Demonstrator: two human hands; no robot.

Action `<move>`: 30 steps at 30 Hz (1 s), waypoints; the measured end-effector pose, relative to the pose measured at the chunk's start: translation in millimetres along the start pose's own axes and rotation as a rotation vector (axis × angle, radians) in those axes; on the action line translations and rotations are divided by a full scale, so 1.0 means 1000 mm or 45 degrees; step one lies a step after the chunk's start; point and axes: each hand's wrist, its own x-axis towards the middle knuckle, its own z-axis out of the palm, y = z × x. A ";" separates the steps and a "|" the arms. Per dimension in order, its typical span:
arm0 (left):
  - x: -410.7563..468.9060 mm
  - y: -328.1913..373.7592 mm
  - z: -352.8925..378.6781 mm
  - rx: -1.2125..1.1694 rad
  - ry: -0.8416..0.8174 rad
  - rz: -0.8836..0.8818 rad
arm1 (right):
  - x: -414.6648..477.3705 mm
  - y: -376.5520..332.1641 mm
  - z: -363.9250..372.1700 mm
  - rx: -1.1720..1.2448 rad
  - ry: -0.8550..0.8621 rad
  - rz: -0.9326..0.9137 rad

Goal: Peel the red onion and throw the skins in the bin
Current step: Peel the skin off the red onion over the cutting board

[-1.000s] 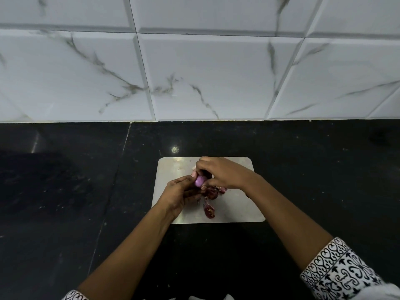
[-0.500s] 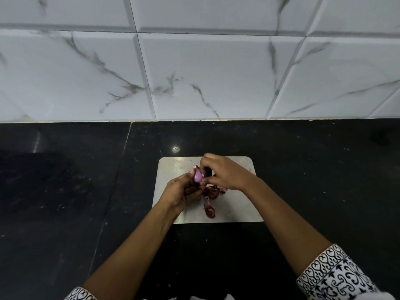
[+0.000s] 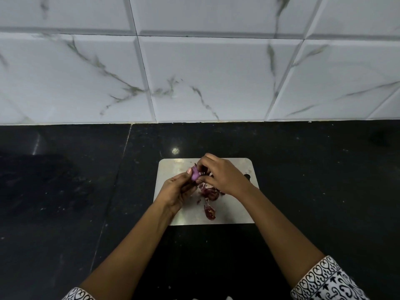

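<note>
A small red onion (image 3: 195,174), its bare purple flesh showing, is held above a steel board (image 3: 173,167). My left hand (image 3: 176,191) grips it from below with thumb and fingers. My right hand (image 3: 220,175) comes from the right and pinches at the onion's far side, where a scrap of dark skin sticks out. Several loose dark red skins (image 3: 209,194) lie on the board under and just in front of my hands. No bin is in view.
The board lies on a black stone counter (image 3: 65,191) that runs to both sides. A white marbled tile wall (image 3: 194,72) rises behind the counter. My patterned sleeves show at the bottom edge.
Both hands have lifted the onion slightly up and away from me. My right fingers have shifted from covering its top to pinching at its far side, so more purple flesh shows.
</note>
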 end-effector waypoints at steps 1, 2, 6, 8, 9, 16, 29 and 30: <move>0.000 -0.001 0.000 -0.011 0.006 0.007 | 0.001 0.000 -0.001 -0.001 -0.033 0.000; 0.000 -0.003 0.001 -0.027 0.009 0.017 | 0.002 -0.001 -0.002 0.000 -0.069 0.001; -0.002 -0.010 0.000 -0.059 0.028 0.042 | -0.001 -0.003 -0.003 0.037 -0.179 0.001; -0.003 -0.012 0.000 -0.099 0.047 0.037 | -0.003 -0.005 0.000 0.027 -0.191 0.007; -0.004 -0.013 0.001 -0.124 0.058 0.027 | -0.004 -0.006 0.001 0.021 -0.187 0.009; -0.004 -0.016 0.012 -0.289 0.112 -0.013 | -0.007 -0.006 0.007 0.046 -0.033 0.083; 0.001 -0.008 -0.002 -0.527 0.013 -0.088 | -0.028 0.001 0.016 0.058 0.068 0.509; 0.001 -0.009 -0.002 -0.532 0.009 -0.088 | -0.026 0.000 0.013 0.097 0.103 0.527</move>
